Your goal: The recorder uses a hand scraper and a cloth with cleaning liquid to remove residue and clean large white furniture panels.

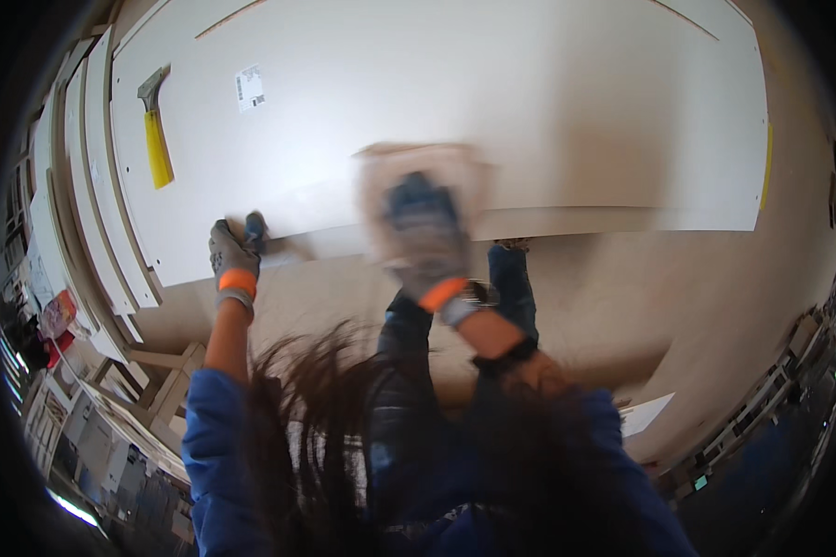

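Note:
A large white panel (492, 102) lies in front of me. My right hand (425, 223), in a grey and dark blue glove, is pressed over a beige cloth (376, 176) near the panel's near edge. Both are smeared by motion. At the panel's near left corner is my gloved left hand (230, 249), its fingers curled in. A dark bit shows beside its fingers, and I cannot make out what it grips. Farther left on the panel lies a scraper (157, 139) with a yellow handle and a grey metal head, touched by neither hand.
A white printed label (250, 87) sits on the panel, right of the scraper. Several more pale boards (84, 186) stand in a row along the left side. A wooden frame (163, 390) is at the lower left. My legs (513, 288) are below the near edge.

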### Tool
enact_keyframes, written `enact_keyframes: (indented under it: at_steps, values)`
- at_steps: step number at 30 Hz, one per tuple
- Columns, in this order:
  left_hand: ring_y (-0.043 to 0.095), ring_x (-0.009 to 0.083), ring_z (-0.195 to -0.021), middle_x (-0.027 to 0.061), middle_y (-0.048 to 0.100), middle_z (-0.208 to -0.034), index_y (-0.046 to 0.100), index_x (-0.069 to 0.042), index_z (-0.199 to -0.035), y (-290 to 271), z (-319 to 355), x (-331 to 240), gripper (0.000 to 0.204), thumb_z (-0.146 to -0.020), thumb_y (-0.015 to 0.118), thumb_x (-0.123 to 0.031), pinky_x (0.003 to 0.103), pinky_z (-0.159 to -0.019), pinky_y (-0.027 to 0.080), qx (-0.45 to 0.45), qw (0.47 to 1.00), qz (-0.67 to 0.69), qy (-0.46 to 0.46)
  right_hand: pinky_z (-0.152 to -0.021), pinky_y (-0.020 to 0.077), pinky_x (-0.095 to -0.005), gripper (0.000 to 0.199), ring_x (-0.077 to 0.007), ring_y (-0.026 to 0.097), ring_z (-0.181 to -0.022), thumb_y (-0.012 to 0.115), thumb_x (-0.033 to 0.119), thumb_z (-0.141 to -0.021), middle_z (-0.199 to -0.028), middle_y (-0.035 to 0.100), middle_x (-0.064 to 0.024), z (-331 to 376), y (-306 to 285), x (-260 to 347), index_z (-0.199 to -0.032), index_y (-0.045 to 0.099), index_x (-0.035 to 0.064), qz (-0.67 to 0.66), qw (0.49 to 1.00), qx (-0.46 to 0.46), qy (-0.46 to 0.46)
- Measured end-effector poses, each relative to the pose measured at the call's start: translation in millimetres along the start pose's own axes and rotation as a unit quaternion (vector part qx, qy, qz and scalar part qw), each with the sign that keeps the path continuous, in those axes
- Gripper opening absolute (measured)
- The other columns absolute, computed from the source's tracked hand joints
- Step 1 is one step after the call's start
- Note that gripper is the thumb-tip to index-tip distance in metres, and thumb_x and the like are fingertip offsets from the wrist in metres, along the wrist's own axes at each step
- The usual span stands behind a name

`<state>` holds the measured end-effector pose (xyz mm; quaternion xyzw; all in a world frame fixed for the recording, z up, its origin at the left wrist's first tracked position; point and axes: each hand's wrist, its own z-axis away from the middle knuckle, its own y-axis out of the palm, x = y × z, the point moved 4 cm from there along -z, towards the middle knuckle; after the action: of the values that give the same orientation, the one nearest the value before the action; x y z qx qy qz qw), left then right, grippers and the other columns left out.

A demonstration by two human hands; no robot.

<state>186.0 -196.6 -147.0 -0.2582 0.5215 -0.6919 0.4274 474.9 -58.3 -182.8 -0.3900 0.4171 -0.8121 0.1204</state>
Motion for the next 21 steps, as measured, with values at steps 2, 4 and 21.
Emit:
enact_keyframes:
  at_steps: [2, 4, 21]
  values:
    - [0.058, 0.0399, -0.098, 0.0227, 0.060, -0.106, 0.052, 0.003, -0.112, 6.6, -3.5, 14.2, 0.044, -0.087, 0.065, -0.032, 0.043, -0.086, 0.047, -0.001, 0.998, -0.014, -0.053, -0.119, 0.0073, -0.0470, 0.071, -0.0284, 0.013, -0.145, 0.045, 0.040, -0.090, -0.157, 0.013, -0.0117, -12.2, -20.2, 43.9, -0.150, 0.019, 0.0140, 0.040, 0.990, -0.002, -0.133]
    - [0.054, 0.0396, -0.108, 0.0244, 0.054, -0.117, 0.050, -0.003, -0.118, -0.6, -1.2, 21.9, 0.045, -0.080, 0.068, -0.021, 0.044, -0.092, 0.045, 0.029, 0.993, -0.020, -0.110, -0.118, 0.0094, -0.0465, 0.066, -0.0276, 0.018, -0.144, 0.053, 0.041, -0.083, -0.153, 0.024, -0.0105, -3.2, -31.2, 18.1, -0.142, 0.034, 0.0154, 0.054, 0.981, -0.026, -0.185]
    - [0.032, 0.0385, -0.133, 0.0241, 0.036, -0.141, 0.035, 0.002, -0.139, 22.3, 76.7, -427.8, 0.066, -0.090, 0.053, -0.039, 0.047, -0.110, 0.025, -0.163, 0.926, -0.031, 0.338, -0.116, 0.0161, -0.0491, 0.055, -0.0268, 0.022, -0.142, 0.057, 0.039, -0.080, -0.146, 0.037, -0.0052, 53.3, -132.4, -152.0, -0.129, 0.053, 0.0130, -0.009, 0.990, -0.127, -0.063]
